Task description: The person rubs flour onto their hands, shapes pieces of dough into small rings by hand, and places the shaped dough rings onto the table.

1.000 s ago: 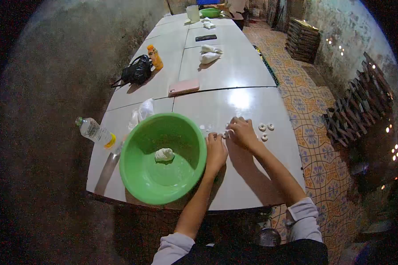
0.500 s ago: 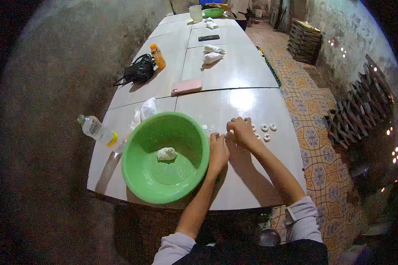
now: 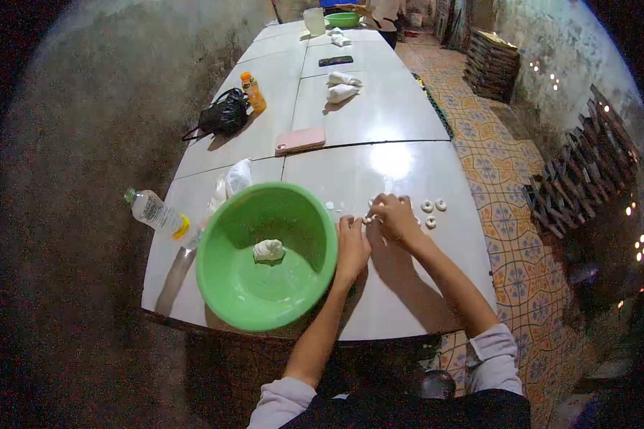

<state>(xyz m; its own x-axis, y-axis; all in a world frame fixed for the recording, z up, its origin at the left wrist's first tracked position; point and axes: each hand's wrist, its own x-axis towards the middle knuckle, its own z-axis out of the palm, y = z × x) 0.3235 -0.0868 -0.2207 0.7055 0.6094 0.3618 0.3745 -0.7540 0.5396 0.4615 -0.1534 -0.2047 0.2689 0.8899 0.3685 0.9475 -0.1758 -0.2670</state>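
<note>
A small piece of white dough (image 3: 368, 219) lies on the table between my two hands, partly hidden by the fingers. The bent fingers of my left hand (image 3: 353, 248) close on its left side, just right of the green basin (image 3: 207, 286). My right hand (image 3: 396, 218) reaches over from the right, its fingertips pinched on the dough. Beyond it lie small dough rings (image 3: 427, 206), and others show partly behind the fingers. One larger lump of dough (image 3: 268, 250) rests at the bottom of the basin.
A clear plastic bottle (image 3: 157, 213) and white bags (image 3: 237, 176) stand left of the basin. Farther up the table (image 3: 379, 118) are a pink phone (image 3: 300, 140), a black bag (image 3: 225, 113), an orange bottle (image 3: 253, 93) and white bundles (image 3: 343, 93). Another person stands at the far end.
My right hand has shifted slightly right and down, with its fingers lower over the dough. My left hand stays nearly in place. The whole view has moved a little.
</note>
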